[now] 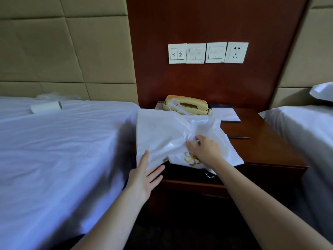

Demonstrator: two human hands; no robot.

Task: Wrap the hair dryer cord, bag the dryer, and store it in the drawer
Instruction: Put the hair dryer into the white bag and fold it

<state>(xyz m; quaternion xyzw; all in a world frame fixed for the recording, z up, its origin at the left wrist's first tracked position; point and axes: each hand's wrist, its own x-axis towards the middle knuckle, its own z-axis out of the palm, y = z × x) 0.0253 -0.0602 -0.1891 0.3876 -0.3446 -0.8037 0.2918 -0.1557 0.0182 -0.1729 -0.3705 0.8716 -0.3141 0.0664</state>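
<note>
White plastic bag point(162, 134), dryer unseen and presumably inside, sits on the nightstand point(261, 150) edge above the drawer point(189, 175), right hand point(204, 150) gripping its crumpled top, left hand point(144, 175) flat and open at its corner; stowing it in the drawer likely comes next.

What the opaque white bag point(162, 134) holds is hidden. The bag also covers the front of the telephone point(191, 103) and much of the worktop point(261, 143). The right hand point(205, 150) has its fingertips buried in the crumpled folds. The drawer point(187, 171) beneath lies in deep shadow; whether it stands open cannot be told. Markings on the switch plates point(196, 53) are too small to read. The pillow point(322, 91) is cut by the right edge.
</note>
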